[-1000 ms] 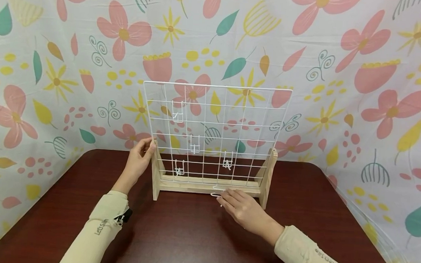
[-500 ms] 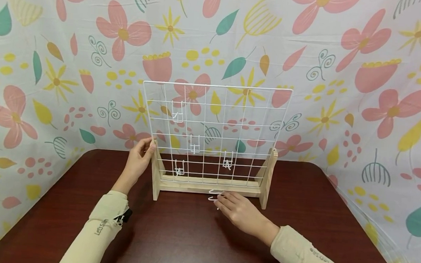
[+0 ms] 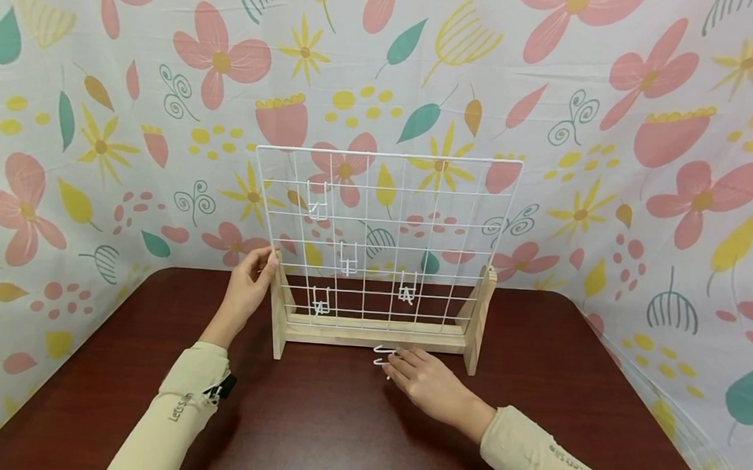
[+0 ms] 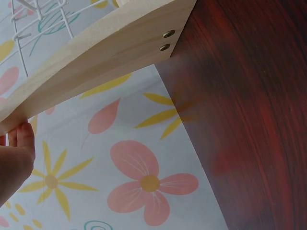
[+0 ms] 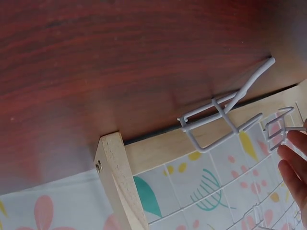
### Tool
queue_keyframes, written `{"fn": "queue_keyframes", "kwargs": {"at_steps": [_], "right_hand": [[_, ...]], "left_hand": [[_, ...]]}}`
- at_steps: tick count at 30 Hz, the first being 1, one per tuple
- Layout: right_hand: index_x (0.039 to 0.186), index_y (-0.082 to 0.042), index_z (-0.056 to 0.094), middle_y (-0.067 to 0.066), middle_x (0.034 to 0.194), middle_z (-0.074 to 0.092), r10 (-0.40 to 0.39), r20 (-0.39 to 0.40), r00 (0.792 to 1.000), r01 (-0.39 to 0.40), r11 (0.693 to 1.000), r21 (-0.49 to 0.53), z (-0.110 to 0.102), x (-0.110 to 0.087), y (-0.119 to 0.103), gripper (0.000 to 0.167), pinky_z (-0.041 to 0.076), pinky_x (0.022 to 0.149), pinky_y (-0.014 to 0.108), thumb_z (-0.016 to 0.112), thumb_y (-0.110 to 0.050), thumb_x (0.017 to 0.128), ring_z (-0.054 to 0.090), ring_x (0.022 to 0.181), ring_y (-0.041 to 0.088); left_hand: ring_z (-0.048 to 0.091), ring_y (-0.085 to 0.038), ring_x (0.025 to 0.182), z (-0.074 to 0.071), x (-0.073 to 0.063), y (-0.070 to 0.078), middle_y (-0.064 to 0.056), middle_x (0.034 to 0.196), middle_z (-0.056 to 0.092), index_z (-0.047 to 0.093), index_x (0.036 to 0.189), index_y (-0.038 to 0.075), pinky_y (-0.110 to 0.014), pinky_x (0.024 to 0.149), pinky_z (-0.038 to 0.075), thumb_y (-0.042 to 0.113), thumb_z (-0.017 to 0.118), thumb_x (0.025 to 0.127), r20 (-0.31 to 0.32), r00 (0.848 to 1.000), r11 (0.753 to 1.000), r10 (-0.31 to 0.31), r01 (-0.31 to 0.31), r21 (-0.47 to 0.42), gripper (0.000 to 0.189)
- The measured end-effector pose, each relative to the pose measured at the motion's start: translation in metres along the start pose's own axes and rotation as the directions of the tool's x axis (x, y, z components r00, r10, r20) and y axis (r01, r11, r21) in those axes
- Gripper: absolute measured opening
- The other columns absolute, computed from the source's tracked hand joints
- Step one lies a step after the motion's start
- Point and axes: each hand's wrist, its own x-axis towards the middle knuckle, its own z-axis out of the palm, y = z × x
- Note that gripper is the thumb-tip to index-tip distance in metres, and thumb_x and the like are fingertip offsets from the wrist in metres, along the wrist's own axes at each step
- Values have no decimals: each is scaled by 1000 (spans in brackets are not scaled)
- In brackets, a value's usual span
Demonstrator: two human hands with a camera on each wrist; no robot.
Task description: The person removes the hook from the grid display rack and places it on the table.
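Note:
A white wire grid panel (image 3: 386,225) stands in a pale wooden stand (image 3: 377,336). My left hand (image 3: 249,274) grips the stand's left post near its top; in the left wrist view its fingers (image 4: 26,136) lie against the post's edge. Low in front of the base, my right hand (image 3: 429,380) holds a white wire hook (image 3: 379,356), with two bent ends poking out left past the fingertips. In the right wrist view, one small hook (image 5: 276,132) meets the fingers (image 5: 293,167). A larger-looking hook (image 5: 216,120) overlaps the tabletop and base there; its support is hidden.
Several white wire hooks hang on the grid: one upper left (image 3: 317,202), one near the middle (image 3: 348,258), one lower left (image 3: 320,303) and one lower right (image 3: 407,290). The dark reddish table (image 3: 316,416) has a floral cloth (image 3: 588,97) behind it.
My right hand has come down and slightly left, away from the base, with the wire hook in its fingers. My left hand stays on the post. The hung hooks have not moved.

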Motion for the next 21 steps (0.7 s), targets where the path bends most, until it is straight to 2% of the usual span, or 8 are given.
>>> {"fn": "queue_keyframes", "kwargs": {"at_steps": [5, 11, 17, 21], "right_hand": [[103, -8, 74, 6, 101, 71, -5, 36, 999, 5, 1000, 4, 0, 0, -2, 27, 52, 84, 35, 52, -16, 88, 66, 97, 22], [102, -9, 74, 5, 100, 71, 3, 69, 998, -3, 1000, 9, 2, -1, -3, 28, 53, 82, 35, 50, -16, 90, 67, 95, 21], [100, -11, 75, 3, 99, 71, 9, 117, 993, -8, 1000, -7, 3, -2, -5, 22, 52, 82, 33, 62, -18, 84, 67, 94, 20], [100, -10, 75, 3, 99, 71, 10, 139, 990, -10, 1000, 1, 4, -2, -7, 22, 52, 82, 34, 64, -18, 83, 67, 94, 20]], "left_hand": [[48, -6, 96, 0, 0, -1, -21, 115, 53, 48, 133, -7, -12, 81, 40, 13, 52, 100, 6, 1000, 1000, -10, 10, 0, 38], [48, -4, 95, 0, 1, -2, -22, 114, 54, 49, 131, -8, -12, 81, 41, 11, 53, 100, -7, 1000, 1000, 13, -13, 12, 37], [49, -1, 94, 0, 0, -1, -24, 115, 56, 51, 130, -8, -11, 81, 41, 10, 53, 99, -20, 1000, 1000, 20, -20, 21, 36], [49, -3, 95, 1, 0, -1, -23, 114, 55, 51, 130, -8, -11, 81, 41, 11, 53, 99, -14, 1000, 1000, 18, -18, 9, 36]]}}
